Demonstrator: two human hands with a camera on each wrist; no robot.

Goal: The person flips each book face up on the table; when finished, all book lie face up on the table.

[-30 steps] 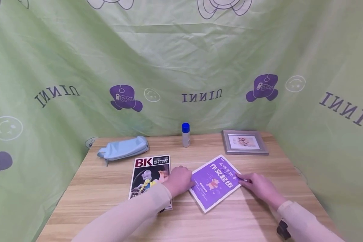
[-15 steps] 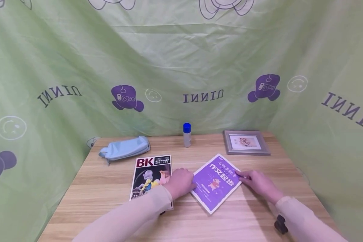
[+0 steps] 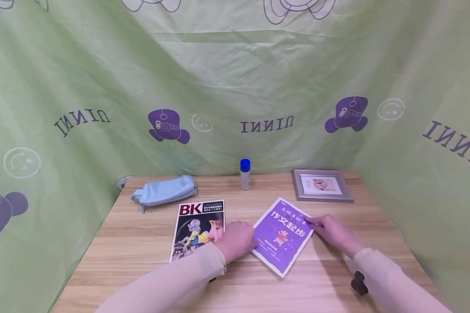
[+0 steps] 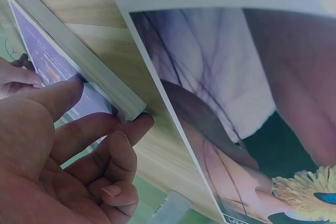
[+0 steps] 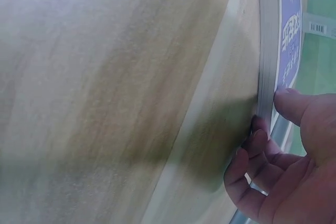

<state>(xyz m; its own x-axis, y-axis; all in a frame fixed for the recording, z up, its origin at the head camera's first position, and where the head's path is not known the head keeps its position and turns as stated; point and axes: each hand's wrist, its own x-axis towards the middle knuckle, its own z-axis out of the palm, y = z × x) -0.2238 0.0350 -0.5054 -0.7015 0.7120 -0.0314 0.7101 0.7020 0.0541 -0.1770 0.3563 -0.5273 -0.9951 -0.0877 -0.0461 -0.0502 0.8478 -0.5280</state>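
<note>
A purple-covered book with Chinese lettering lies turned at an angle in the middle of the table. My left hand pinches its left edge; in the left wrist view the thumb is on the cover and the fingers are at the page edges. My right hand grips the right edge, thumb above and fingertips against the side in the right wrist view. Just left of the left hand lies a book with "BK" on its cover, partly hidden by the left forearm.
Along the back of the wooden table are a light blue pencil case, a small white bottle with a blue cap and a silver picture frame. A green printed curtain hangs behind and at both sides.
The purple book has turned a little counterclockwise between my hands, its bottom corner swinging right and its top corner left. Both hands keep their grip. The whole view has shifted slightly.
</note>
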